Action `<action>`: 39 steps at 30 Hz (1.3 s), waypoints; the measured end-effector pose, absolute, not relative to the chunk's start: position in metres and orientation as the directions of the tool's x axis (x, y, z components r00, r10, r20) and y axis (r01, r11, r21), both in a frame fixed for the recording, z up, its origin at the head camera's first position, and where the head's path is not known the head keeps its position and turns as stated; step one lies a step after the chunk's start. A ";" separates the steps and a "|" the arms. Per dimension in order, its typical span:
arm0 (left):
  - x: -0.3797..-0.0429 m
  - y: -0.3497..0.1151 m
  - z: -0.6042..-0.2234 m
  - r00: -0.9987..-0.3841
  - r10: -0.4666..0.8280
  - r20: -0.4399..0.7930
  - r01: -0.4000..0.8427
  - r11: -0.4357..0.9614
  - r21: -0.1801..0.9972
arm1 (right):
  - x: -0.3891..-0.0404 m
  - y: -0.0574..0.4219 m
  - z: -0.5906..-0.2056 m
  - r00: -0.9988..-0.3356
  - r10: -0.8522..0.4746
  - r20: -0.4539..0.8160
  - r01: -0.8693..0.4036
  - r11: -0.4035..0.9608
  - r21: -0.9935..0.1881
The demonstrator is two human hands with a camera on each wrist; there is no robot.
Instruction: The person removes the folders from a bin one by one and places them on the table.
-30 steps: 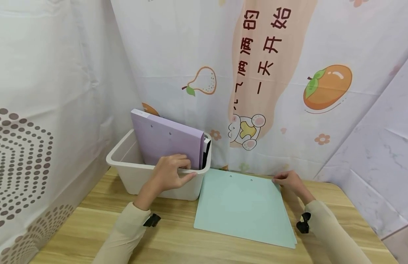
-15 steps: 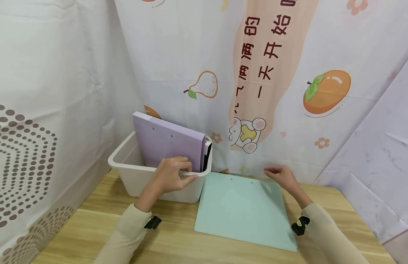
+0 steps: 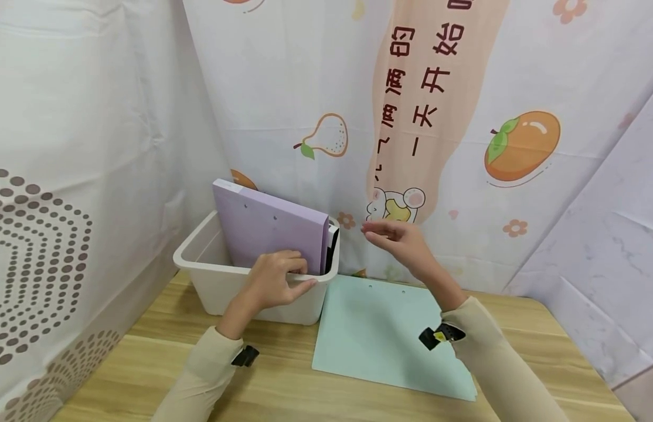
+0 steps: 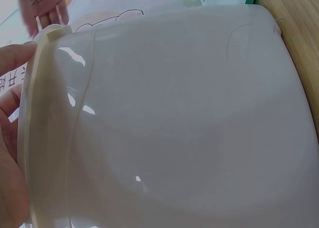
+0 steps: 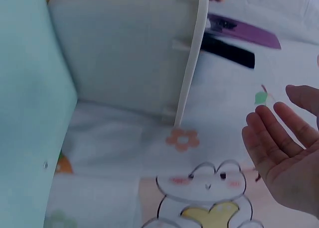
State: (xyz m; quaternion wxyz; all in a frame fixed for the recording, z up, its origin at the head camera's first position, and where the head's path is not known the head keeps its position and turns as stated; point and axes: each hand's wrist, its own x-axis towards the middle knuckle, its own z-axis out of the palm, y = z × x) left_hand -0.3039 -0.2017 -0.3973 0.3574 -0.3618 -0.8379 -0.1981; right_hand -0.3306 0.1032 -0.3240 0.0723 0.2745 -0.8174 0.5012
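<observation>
A white plastic storage bin (image 3: 210, 287) stands at the left of the table, and my left hand (image 3: 276, 278) grips its near rim. The thumb lies outside the rim and the fingers reach inside, as the left wrist view also shows. In the bin a purple file folder (image 3: 268, 228) leans upright, with a black-edged folder (image 3: 332, 246) behind it. My right hand (image 3: 402, 243) hangs in the air right of the bin, fingers loosely extended and holding nothing. Below it a mint-green folder (image 3: 379, 334) lies flat beside the bin.
A wooden table (image 3: 274, 381) carries everything. Close behind it hangs a printed white curtain (image 3: 284, 76), and another curtain (image 3: 131, 117) closes the left side. A marbled panel (image 3: 611, 252) stands to the right.
My right hand has let go of the mint-green folder's far right corner and moved up and left toward the bin. The folder's sheets now lie closer together. My left hand stays on the rim.
</observation>
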 end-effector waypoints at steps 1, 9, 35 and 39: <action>-0.304 -0.202 -0.397 -0.484 0.464 0.742 0.747 0.661 0.074 | -0.330 0.097 -0.323 -0.834 -0.386 0.395 -0.527 0.341 -0.779; -0.304 -0.203 -0.396 -0.497 0.465 0.732 0.742 0.665 0.082 | -0.329 0.064 -0.318 -0.791 -0.454 0.410 -0.577 0.330 -0.747; -0.307 -0.204 -0.398 -0.483 0.471 0.738 0.743 0.666 0.061 | -0.313 0.011 -0.316 -0.677 -0.513 0.528 -0.728 0.361 -0.582; -0.306 -0.203 -0.398 -0.478 0.473 0.740 0.745 0.665 0.056 | -0.317 0.009 -0.316 -0.678 -0.524 0.516 -0.724 0.358 -0.589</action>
